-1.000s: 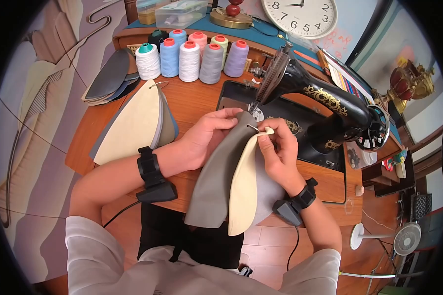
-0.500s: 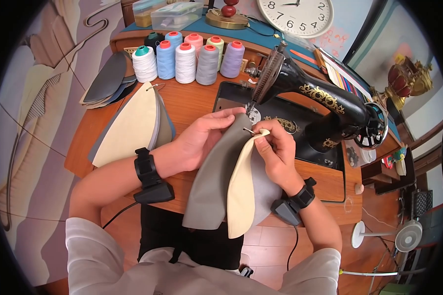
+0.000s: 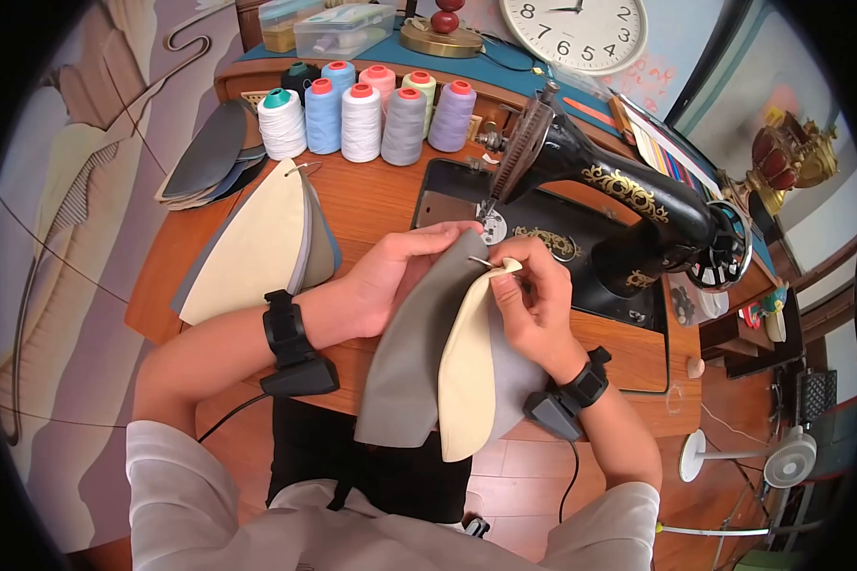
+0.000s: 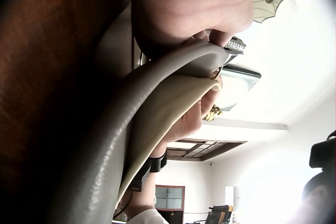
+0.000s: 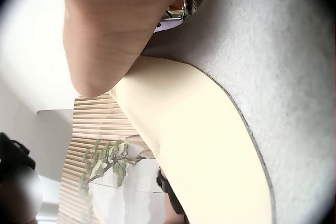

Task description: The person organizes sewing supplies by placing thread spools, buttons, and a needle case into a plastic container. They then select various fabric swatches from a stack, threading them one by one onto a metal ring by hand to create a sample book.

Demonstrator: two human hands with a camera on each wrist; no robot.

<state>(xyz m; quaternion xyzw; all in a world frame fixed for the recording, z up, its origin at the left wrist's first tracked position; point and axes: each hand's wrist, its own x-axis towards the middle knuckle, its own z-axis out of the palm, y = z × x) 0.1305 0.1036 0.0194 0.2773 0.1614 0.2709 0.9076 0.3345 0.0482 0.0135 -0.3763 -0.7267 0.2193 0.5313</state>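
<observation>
My left hand (image 3: 390, 276) holds a grey leather-like panel (image 3: 409, 352) near its pointed top, thumb on the near side and the other fingers mostly hidden behind it. Between thumb and fingers my right hand (image 3: 541, 300) pinches the tip of a cream panel (image 3: 468, 371). A small metal ring (image 3: 481, 261) passes through the tops of these panels. In the right wrist view the cream panel (image 5: 194, 145) hangs beside a pale grey, felt-like surface (image 5: 278, 77). The left wrist view shows the grey panel's curved edge (image 4: 113, 134) in front of the cream one.
Just beyond my hands stands a black sewing machine (image 3: 628, 195) with gold decoration. A second ringed bundle of panels (image 3: 248, 247) lies at the left, with dark panels (image 3: 209, 147) behind it. Several thread cones (image 3: 360, 124) stand along the back of the wooden table (image 3: 352, 190).
The grey panel's top and my left fingertips have dipped slightly, away from the machine's needle area. My right hand keeps its pinch on the cream panel, almost still.
</observation>
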